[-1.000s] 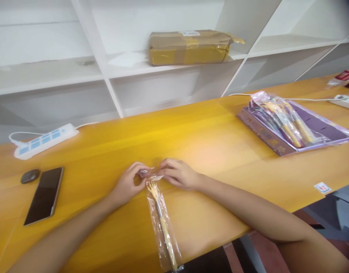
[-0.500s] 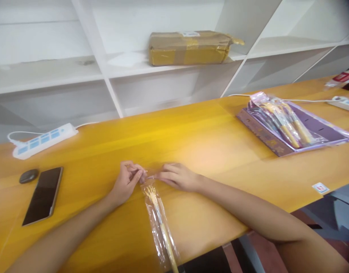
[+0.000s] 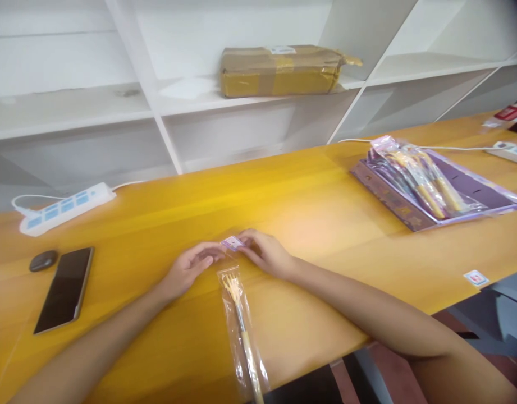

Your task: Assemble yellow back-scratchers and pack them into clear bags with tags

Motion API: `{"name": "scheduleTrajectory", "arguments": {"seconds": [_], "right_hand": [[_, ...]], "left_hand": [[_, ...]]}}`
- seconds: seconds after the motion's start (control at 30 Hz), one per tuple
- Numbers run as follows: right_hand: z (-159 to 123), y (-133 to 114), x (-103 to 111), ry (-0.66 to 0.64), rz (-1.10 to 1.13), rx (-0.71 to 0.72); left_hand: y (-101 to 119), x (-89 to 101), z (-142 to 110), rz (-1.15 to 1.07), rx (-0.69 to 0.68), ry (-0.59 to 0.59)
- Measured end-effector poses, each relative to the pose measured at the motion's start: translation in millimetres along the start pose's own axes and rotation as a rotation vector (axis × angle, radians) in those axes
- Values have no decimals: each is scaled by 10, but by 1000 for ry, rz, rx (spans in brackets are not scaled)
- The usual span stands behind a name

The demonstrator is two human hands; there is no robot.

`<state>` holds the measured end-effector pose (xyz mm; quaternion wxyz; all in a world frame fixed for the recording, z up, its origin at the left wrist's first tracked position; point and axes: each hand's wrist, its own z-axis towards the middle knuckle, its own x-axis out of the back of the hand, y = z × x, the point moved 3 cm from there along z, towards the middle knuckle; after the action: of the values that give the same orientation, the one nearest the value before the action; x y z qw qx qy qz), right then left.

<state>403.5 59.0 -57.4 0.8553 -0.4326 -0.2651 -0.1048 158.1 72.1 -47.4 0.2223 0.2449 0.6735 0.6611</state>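
A long clear plastic bag (image 3: pixel 241 331) with a wooden fork-like utensil inside lies on the yellow table (image 3: pixel 317 224), reaching from my hands to the near edge. Its top flap carries a small purple-and-white label (image 3: pixel 232 243). My right hand (image 3: pixel 266 255) pinches that flap at the label. My left hand (image 3: pixel 187 269) lies beside it with its fingers extended, their tips touching the bag's top end.
A black phone (image 3: pixel 65 289) and a small dark oval object (image 3: pixel 43 260) lie at the left, a white power strip (image 3: pixel 64 207) behind them. A purple box (image 3: pixel 472 193) with several bagged utensils sits at the right. White shelves behind hold a taped cardboard parcel (image 3: pixel 281 70).
The bag's top flap has been pulled up and away from me, so the label now shows. My left fingers have straightened out. The bag has shifted slightly.
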Motion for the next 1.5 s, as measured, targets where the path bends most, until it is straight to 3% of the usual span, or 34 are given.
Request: {"name": "scheduleTrajectory", "arguments": {"seconds": [0.23,0.43,0.6,0.87,1.03,1.23,1.5], "right_hand": [[40,-3,106,131,174,-85],[64,43,120,171,299,-147],[39,84,35,68,497,-256],[41,32,26,15,512,-167],[23,44,12,12,356,-191],[56,-24,79,49,165,-1],[17,-26,68,40,116,54]], "left_hand": [[-14,-37,64,-467,43,-147],[-20,-18,68,-513,56,-211],[-38,9,67,-540,70,-219],[-5,-5,73,-527,64,-231],[0,-14,75,-535,56,-242],[15,-21,67,-527,50,-251],[-15,-17,60,-538,64,-272]]}}
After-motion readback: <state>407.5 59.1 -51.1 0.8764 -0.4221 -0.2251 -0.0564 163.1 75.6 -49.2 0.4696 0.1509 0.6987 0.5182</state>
